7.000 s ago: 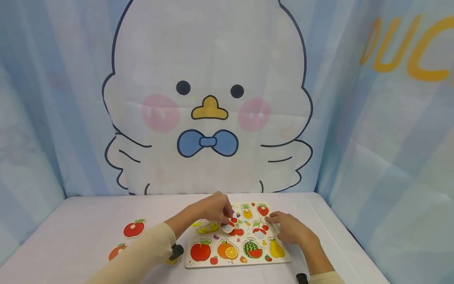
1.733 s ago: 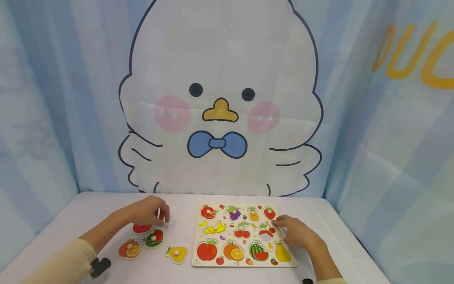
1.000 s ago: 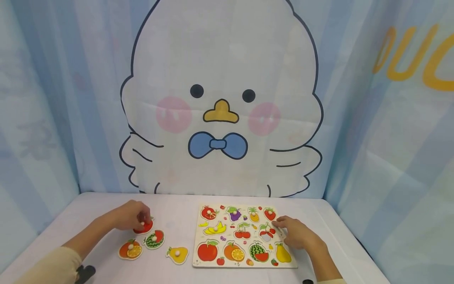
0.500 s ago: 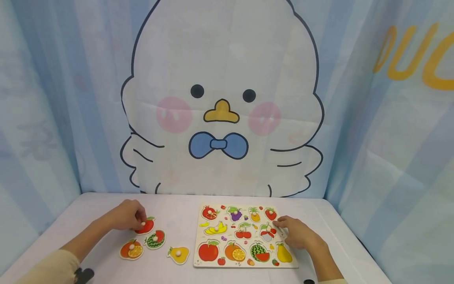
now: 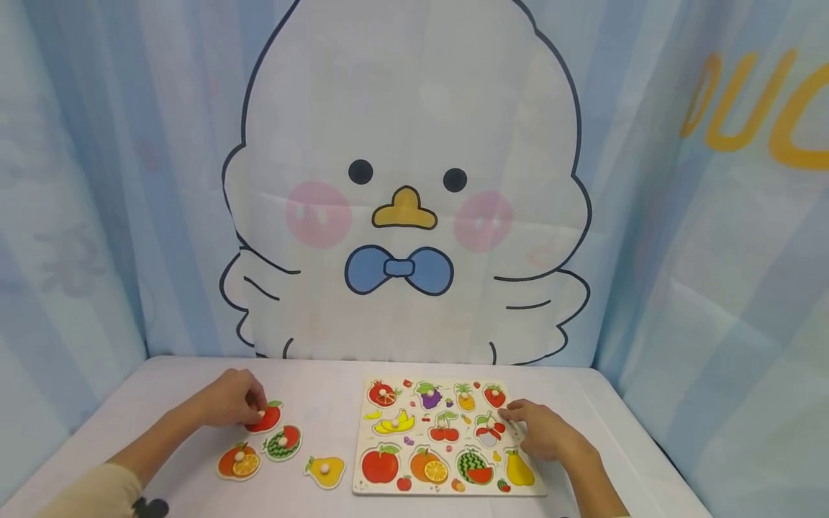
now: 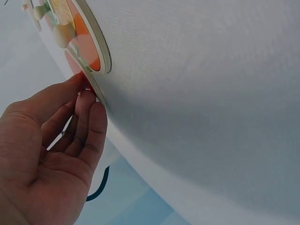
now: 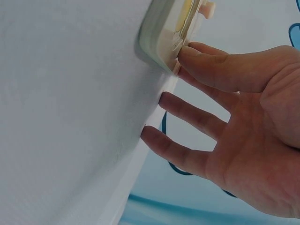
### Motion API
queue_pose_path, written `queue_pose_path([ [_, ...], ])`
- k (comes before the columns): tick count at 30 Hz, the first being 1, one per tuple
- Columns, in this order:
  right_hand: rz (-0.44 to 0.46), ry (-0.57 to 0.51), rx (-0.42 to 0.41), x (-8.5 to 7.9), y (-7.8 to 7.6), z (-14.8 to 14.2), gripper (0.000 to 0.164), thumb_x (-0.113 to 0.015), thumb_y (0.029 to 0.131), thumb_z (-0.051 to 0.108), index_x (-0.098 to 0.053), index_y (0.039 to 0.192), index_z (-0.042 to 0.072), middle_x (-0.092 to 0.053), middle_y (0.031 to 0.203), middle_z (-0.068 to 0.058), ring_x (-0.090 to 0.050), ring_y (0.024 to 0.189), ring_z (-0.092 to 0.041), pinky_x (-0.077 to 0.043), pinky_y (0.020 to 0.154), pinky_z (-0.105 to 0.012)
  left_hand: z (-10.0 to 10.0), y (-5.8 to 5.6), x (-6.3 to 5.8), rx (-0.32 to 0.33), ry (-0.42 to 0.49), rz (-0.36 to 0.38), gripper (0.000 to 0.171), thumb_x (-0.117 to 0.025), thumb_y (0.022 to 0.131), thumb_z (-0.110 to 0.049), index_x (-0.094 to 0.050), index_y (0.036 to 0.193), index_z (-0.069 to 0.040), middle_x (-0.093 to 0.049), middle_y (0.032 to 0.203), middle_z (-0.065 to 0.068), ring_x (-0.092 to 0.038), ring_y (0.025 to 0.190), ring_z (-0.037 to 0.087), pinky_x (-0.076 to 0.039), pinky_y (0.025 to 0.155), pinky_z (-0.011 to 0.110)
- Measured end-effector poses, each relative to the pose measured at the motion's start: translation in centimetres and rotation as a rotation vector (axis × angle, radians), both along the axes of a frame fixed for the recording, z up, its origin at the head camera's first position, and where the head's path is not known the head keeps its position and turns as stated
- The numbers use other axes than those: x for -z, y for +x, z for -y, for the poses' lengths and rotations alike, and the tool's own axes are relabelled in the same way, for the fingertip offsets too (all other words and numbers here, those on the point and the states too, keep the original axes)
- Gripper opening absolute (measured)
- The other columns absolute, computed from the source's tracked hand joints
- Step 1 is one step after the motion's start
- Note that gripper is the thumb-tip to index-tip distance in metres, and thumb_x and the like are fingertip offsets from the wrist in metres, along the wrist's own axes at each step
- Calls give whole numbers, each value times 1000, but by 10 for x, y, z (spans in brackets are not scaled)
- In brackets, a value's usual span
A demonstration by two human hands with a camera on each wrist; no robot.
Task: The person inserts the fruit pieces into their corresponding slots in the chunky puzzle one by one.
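My left hand (image 5: 233, 398) pinches the red apple puzzle piece (image 5: 268, 419) at its left side on the white table; the fingers partly cover it. In the left wrist view the thumb and fingers meet at the red piece's edge, beyond the orange piece (image 6: 88, 49). My right hand (image 5: 544, 429) touches the right edge of the fruit puzzle board (image 5: 463, 439). In the right wrist view its thumb lies against the board edge (image 7: 152, 37), with the other fingers fairly straight and spread. Knobbed pieces sit in the board's upper two rows; its bottom row shows printed apple, orange, watermelon and pear.
Near the left hand lie a watermelon piece (image 5: 290, 440) and an orange piece (image 5: 227, 466). A pear piece (image 5: 332, 471) lies between them and the board. Behind the table (image 5: 311, 392) hangs a curtain (image 5: 401, 324) with a cartoon duck.
The left hand was over the board with a cherry piece; it has moved left, come down at the apple piece and pinched it. The right hand stays at the board's edge.
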State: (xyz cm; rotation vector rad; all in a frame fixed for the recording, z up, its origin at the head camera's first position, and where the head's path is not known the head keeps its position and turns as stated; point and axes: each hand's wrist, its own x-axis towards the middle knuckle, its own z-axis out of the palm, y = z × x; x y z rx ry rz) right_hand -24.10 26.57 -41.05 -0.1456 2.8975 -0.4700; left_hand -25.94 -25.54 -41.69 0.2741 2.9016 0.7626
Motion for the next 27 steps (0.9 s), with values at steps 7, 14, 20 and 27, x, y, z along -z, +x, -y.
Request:
queue_pose_path([
  [7, 3, -4, -3, 1, 3, 1, 51, -68, 78, -5, -65, 125, 17, -52, 135, -10, -46, 122, -38, -38, 99, -60, 0, 2, 3, 2, -1, 1, 13, -77, 76, -5, -67, 76, -13, -57, 72, 0, -53, 65, 16, -50, 60, 26],
  [14, 10, 15, -7, 4, 7, -3, 51, -69, 78, -5, -66, 124, 16, -53, 135, -10, -47, 121, -39, -38, 98, -61, -4, 1, 6, 46, -1, -10, 12, -76, 77, -6, -67, 76, -13, -57, 69, -1, -52, 63, 15, -49, 58, 25],
  [20, 0, 12, -14, 2, 2, -2, 52, -68, 78, -4, -65, 125, 17, -52, 136, -11, -46, 122, -39, -38, 99, -60, -10, -1, 1, 40, -33, -64, 13, -74, 78, -4, -68, 76, -14, -56, 70, -2, -52, 64, 15, -49, 59, 25],
  [27, -2, -11, 4, 1, -1, -1, 53, -68, 79, -5, -64, 126, 18, -51, 137, -9, -46, 123, -38, -38, 99, -60, -21, -3, -9, 53, -48, -70, 13, -75, 78, -4, -67, 75, -15, -57, 69, -3, -52, 65, 14, -49, 60, 24],
])
